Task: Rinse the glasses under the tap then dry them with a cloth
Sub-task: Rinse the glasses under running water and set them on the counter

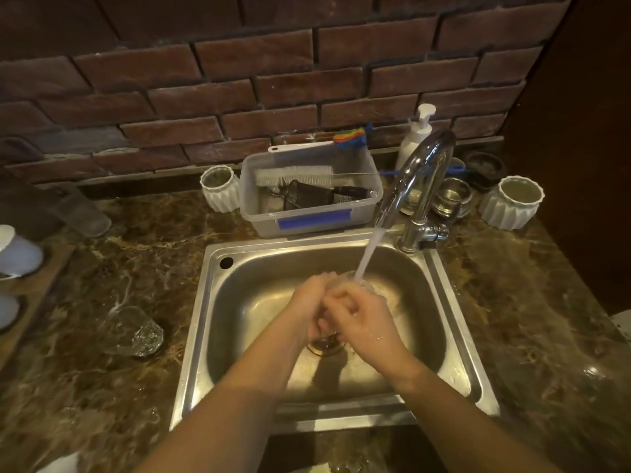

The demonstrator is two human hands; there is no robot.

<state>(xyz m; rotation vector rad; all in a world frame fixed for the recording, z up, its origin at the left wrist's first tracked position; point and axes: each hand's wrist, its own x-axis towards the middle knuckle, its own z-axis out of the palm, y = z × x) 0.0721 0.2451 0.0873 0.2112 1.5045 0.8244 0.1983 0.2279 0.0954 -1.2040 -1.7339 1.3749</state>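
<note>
Both hands are down in the sink (211, 302) at the middle of the frame, closed together around a clear glass (358, 285) held right under the stream from the tap (420, 175). The left hand (309, 305) wraps it from the left side and the right hand (362, 319) is curled over it from the right, so the grip of each is closed on the glass — fingers folded round it, only the rim and a bit of wall showing at the top where the water (367, 254) strikes. This looks like the rinsing step, still under way. A second glass (136, 331) sits on the table at the lower left of the frame, well apart from the sink; whether it is already rinsed I cannot tell. Another blurred glass (83, 216) lies further back at the left edge. No cloth is plainly in view — pale shapes at the bottom edge are too cut off to name. Next, I would judge, the glass needs tipping out and lifting clear of the stream with a firm wet-handed hold, then a cloth has to be found for drying.
</note>
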